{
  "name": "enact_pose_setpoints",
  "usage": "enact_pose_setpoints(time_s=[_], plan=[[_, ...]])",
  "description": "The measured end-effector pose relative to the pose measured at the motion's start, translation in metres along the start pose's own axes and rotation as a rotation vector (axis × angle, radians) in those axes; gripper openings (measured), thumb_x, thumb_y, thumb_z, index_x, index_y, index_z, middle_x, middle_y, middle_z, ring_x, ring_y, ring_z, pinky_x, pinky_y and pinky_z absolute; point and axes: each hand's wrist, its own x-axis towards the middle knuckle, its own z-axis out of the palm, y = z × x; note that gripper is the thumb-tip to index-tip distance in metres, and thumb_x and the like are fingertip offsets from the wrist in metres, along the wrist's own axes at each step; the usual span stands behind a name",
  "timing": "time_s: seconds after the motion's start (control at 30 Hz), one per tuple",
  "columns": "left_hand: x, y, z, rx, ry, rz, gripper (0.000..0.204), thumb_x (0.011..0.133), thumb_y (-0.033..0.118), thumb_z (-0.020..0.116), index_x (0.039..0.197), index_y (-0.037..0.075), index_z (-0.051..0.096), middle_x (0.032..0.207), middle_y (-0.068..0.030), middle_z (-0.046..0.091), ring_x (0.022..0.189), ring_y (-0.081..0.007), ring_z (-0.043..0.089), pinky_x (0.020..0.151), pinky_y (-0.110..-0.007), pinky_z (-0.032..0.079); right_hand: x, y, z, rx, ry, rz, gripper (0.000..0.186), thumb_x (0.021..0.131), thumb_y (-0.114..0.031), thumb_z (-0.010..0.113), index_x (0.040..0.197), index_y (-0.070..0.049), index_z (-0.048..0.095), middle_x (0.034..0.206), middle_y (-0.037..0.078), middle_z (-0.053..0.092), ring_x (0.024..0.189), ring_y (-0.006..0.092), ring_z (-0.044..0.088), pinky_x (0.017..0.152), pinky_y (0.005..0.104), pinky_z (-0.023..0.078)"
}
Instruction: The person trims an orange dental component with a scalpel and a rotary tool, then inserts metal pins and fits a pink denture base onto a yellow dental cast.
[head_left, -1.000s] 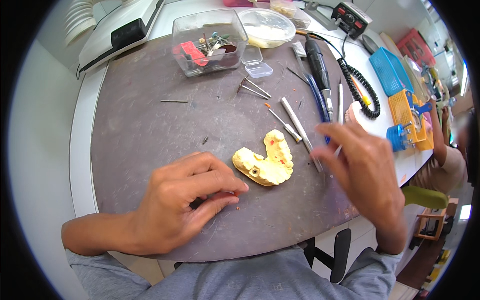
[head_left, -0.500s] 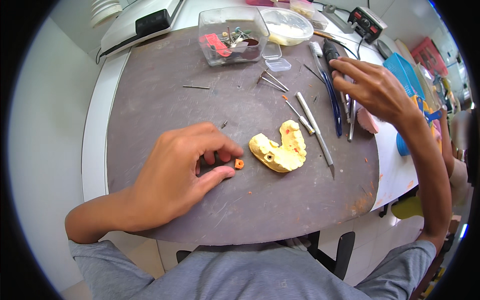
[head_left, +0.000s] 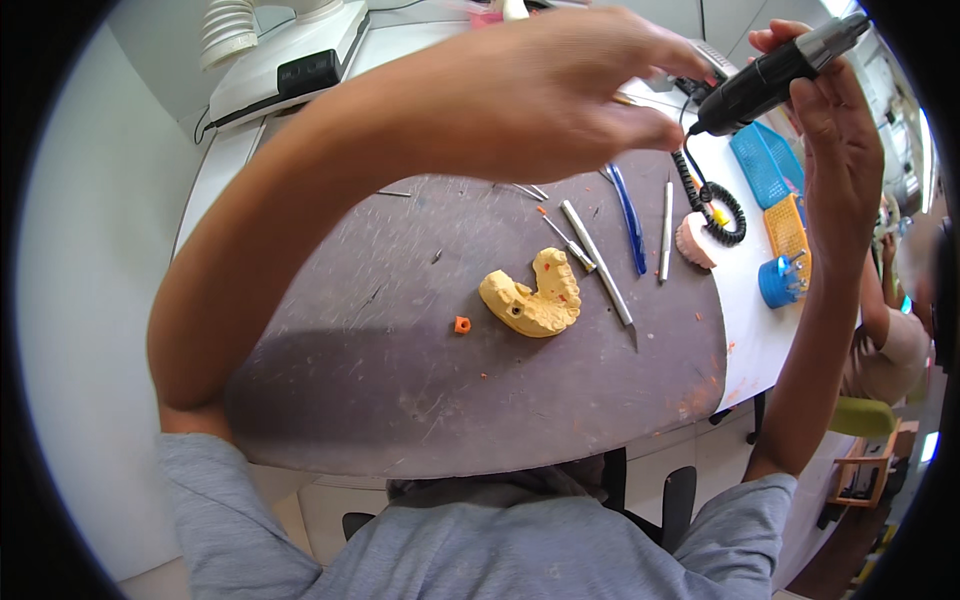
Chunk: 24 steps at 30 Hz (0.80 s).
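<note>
Your right hand (head_left: pixel 835 120) is raised near the upper right, fingers wrapped around a black handpiece (head_left: pixel 775 70) whose tip points down and left; its coiled cord (head_left: pixel 712 200) drops to the white bench (head_left: pixel 755 330) beside the mat. Your left hand (head_left: pixel 540 90) is lifted high across the top of the view, fingers curled close together; you cannot tell from here whether they pinch anything. That hand and forearm hide the back of the mat (head_left: pixel 400 380) and whatever stands there.

Down on the mat, well below both hands, lies the yellow cast (head_left: pixel 535 297), untouched. A small orange bit (head_left: pixel 461 324) sits just left of it. To its right lie a long metal tool (head_left: pixel 598 262), a blue-handled tool (head_left: pixel 628 208) and a thin probe (head_left: pixel 665 230), side by side. Past the mat's edge are a pink piece (head_left: pixel 694 242), a blue bur holder (head_left: pixel 780 281), an orange tray (head_left: pixel 787 225) and a blue tray (head_left: pixel 762 165).
</note>
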Motion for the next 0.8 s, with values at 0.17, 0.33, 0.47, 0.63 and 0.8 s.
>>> enact_pose_setpoints(time_s=[0.17,0.33,0.47,0.63,0.8], plan=[[0.055,-0.047,0.036,-0.225,0.330,0.225,0.030,0.093,0.020,0.071,0.114,-0.001,0.070,0.099,-0.0138,0.074,0.083,-0.0182,0.067,0.077,-0.030,0.052,0.006,0.002,-0.005,0.309,-0.054,-0.050,0.045,0.107,-0.027,0.049,0.144,-0.001,0.048,0.141,0.020,0.057,0.136,0.0248,0.052,0.121,0.0460,0.030],[0.052,-0.036,0.027,-0.204,0.275,0.227,0.035,0.094,0.015,0.069,0.120,-0.007,0.063,0.101,-0.0214,0.071,0.090,-0.0234,0.068,0.083,-0.035,0.054,0.003,-0.005,0.017,0.264,0.050,-0.011,0.043,0.104,-0.025,0.059,0.138,0.002,0.054,0.126,0.017,0.068,0.122,0.0218,0.062,0.113,0.0384,0.041],[0.044,-0.045,0.021,-0.313,0.223,0.375,0.055,0.094,0.013,0.071,0.136,-0.014,0.049,0.121,-0.0270,0.067,0.110,-0.0270,0.068,0.091,-0.034,0.056,0.001,-0.012,0.041,-0.018,0.200,-0.041,0.039,0.103,-0.027,0.061,0.131,0.001,0.061,0.116,0.014,0.072,0.109,0.0176,0.068,0.100,0.0310,0.050],[0.048,-0.055,-0.007,-0.872,0.021,0.366,0.069,0.101,0.039,0.061,0.142,-0.014,0.043,0.129,-0.0273,0.062,0.121,-0.0303,0.061,0.105,-0.039,0.049,-0.002,-0.026,0.063,0.026,0.295,0.047,0.044,0.105,-0.029,0.057,0.137,0.002,0.056,0.095,0.007,0.069,0.084,0.0113,0.062,0.078,0.0237,0.048],[0.049,-0.020,0.032,-0.654,0.538,0.183,0.053,0.107,0.039,0.052,0.133,-0.007,0.057,0.120,-0.0188,0.067,0.113,-0.0232,0.064,0.105,-0.036,0.049,-0.010,-0.037,0.070,-0.020,0.192,0.045,0.052,0.105,-0.033,0.055,0.141,0.004,0.050,0.095,0.007,0.064,0.074,0.0097,0.058,0.064,0.0221,0.046]])
